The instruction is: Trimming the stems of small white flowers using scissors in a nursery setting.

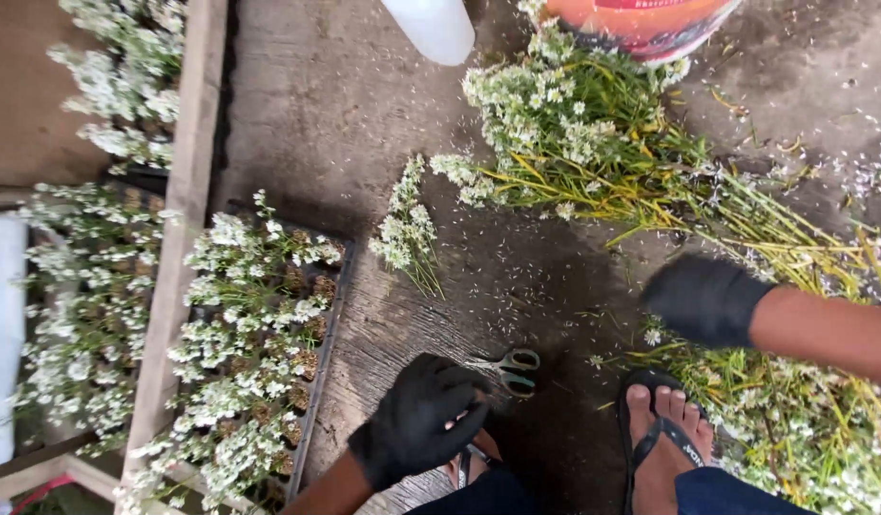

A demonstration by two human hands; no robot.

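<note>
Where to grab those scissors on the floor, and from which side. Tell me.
Take the scissors by the two finger loops, which point right and lie open and clear. The blade end is beside the left hand, so come from the right, probably from above, since they lie flat on the concrete floor.

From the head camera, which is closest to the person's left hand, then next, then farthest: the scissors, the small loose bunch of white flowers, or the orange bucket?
Measured from the left hand:
1. Scissors, on the ground just right of it.
2. Small loose bunch of white flowers, lying above it, mid-floor.
3. Orange bucket, at the top edge, upper right.

Black gloves on both hands [423, 420], black flip-flops [662, 439]
</note>
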